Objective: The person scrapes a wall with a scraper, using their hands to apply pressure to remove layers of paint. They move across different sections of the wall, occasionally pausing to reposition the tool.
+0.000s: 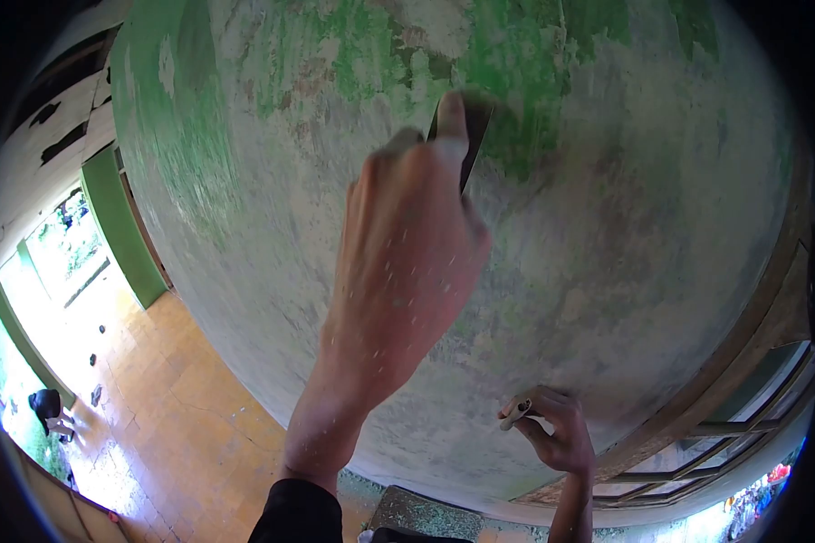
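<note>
My left hand (412,231) reaches up across the middle of the view, closed round a scraper (478,145) with a dark flat blade. Its index finger is stretched along the blade, which lies against the wall (534,290); the handle is hidden in the palm. Patches of green paint (516,77) surround the blade, with bare grey surface below. Small pale flecks show in front of the hand. Lower right, my right hand (560,430) pinches a small pale object (516,413) with a dark round end, close to the wall. I cannot make out its kind.
A wooden window frame (697,466) borders the wall at lower right. Green flakes cover a dark flat surface (430,514) below. Orange floor tiles (204,407) extend left past a green pillar (122,226). Another person (52,414) is at far left.
</note>
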Demonstrator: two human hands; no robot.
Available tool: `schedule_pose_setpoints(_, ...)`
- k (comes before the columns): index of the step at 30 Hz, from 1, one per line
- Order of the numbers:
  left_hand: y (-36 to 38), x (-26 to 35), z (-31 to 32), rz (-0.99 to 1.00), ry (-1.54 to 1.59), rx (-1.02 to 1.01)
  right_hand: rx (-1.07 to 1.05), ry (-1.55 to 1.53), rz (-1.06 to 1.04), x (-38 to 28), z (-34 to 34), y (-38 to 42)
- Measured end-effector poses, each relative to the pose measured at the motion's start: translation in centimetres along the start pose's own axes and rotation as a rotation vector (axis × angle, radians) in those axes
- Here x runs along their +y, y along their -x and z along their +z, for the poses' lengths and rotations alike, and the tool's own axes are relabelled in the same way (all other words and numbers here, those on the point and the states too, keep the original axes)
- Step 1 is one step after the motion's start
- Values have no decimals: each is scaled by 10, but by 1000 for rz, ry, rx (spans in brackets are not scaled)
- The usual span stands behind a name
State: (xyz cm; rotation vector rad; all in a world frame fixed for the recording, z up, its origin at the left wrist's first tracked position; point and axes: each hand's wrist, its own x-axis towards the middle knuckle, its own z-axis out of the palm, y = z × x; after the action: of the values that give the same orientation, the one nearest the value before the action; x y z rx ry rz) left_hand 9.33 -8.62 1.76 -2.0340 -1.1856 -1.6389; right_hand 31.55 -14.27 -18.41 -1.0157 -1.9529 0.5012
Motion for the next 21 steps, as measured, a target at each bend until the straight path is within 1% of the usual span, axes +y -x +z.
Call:
schedule_pose_setpoints(2, 3, -2, 1, 1, -10, -37, 6, 12, -1, 3, 2, 0)
schedule_pose_setpoints(4, -3, -3, 0, 65, -58, 57, 6, 7, -14, 4, 1, -1)
schedule_pose_setpoints(5, -8, -3, -2, 62, -64, 54, 6, 1, -26, 4, 1, -1)
schedule_pose_setpoints(7, -18, -2, -8, 4, -10, -28, 2, 5, -19, 4, 2, 0)
schedule_pose_setpoints(8, -15, -5, -7, 1, -13, -28, 2, 17, -16, 4, 1, 0)
schedule_pose_setpoints(10, -2, -16, -2, 65, -32, 5, 5, 3, -10, 4, 2, 1)
schedule_pose_setpoints(11, 3, -22, 0, 68, -34, 9, 15, -4, -8, 4, 2, 0)
schedule_pose_setpoints(13, 6, -31, -1, 44, -48, 100, 20, -1, -19, 5, 2, 0)
schedule_pose_setpoints(14, 4, -33, -3, 47, -52, 105, 17, -1, -21, 5, 2, 0)
schedule_pose_setpoints(16, -2, -33, -11, 64, -139, 59, 19, -17, -24, 4, 3, -2)
schedule_pose_setpoints(20, -7, -33, -7, 21, -117, 14, 29, -38, -15, 1, 3, -2)
schedule_pose_setpoints(21, -6, -37, -5, 84, -104, 50, 30, -39, -11, 2, 4, -1)
